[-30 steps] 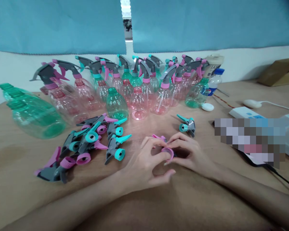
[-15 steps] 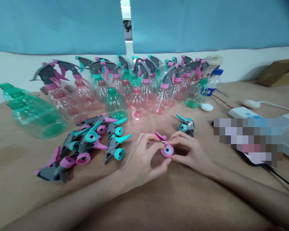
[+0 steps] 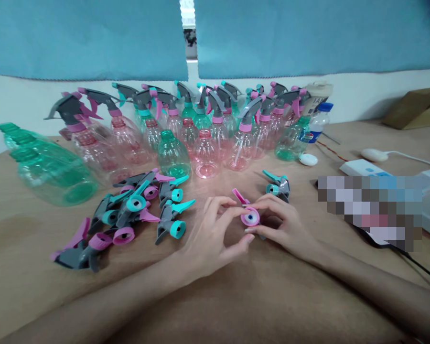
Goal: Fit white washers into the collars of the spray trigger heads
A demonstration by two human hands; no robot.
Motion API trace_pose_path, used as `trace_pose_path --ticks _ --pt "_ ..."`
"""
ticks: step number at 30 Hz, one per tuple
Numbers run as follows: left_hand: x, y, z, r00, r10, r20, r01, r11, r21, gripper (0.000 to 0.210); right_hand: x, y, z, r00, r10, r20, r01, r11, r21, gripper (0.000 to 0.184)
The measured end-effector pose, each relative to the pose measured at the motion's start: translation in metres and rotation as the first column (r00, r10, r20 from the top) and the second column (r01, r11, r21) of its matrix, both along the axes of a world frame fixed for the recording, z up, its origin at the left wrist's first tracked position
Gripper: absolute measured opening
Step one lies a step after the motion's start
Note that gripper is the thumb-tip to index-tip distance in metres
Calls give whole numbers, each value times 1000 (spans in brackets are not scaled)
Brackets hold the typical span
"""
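Note:
My right hand (image 3: 279,222) pinches a trigger spray head with a pink collar (image 3: 250,217) and grey body. Its pink trigger (image 3: 239,196) points up and left; the collar's round opening, with a white disc and dark centre, faces me. On the left, my left hand (image 3: 217,229) has its index fingertip at the collar's edge, while its thumb is apart, just below. Behind my right fingers lies another spray head (image 3: 281,186) with a teal collar. Several grey spray heads with teal or pink parts lie in a pile (image 3: 136,205) left of my left hand.
Rows of spray bottles stand along the back, including an uncapped green bottle (image 3: 174,155) and pink bottle (image 3: 206,155). Green bottles (image 3: 53,165) lie at the left. To the right are a blurred-out device (image 3: 372,210), a white power strip (image 3: 365,168), a white oval object (image 3: 308,159) and a brown box (image 3: 415,107).
The pink-collared spray head has shifted slightly up and turned, its trigger now more visible. My left thumb stands a little farther from the collar.

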State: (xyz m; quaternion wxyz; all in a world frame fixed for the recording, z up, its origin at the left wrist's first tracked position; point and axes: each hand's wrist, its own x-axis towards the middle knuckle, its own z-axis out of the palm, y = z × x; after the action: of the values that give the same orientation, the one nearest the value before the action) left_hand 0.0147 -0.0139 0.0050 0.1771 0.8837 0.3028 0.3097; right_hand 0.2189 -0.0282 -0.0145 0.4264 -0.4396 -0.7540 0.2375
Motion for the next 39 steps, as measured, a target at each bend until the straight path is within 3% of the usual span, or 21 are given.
trace_pose_path --ticks 7,16,18,22,25,34,39 --pt "-1 1 1 997 80 -8 -80 993 -82 32 6 3 1 996 -83 -20 83 996 42 25" --pt "1 7 -9 982 160 -102 -168 983 -75 28 11 0 21 961 -274 37 262 946 188 21" --pt "1 6 -11 979 157 -134 -162 986 -30 26 15 3 23 934 -353 49 333 914 233 24" --pt "2 1 -10 955 211 -207 -169 965 201 26 31 18 17 853 -521 -2 477 780 406 28" --pt "4 -3 -9 938 241 -250 -159 938 307 27 44 30 12 826 -564 24 496 746 444 26" --pt "4 -5 -11 922 270 -279 -170 927 334 35 43 34 -11 801 -533 272 476 843 251 31" --pt "1 -5 -12 915 281 -289 -181 927 329 33 38 33 -15 812 -484 327 434 874 218 38"
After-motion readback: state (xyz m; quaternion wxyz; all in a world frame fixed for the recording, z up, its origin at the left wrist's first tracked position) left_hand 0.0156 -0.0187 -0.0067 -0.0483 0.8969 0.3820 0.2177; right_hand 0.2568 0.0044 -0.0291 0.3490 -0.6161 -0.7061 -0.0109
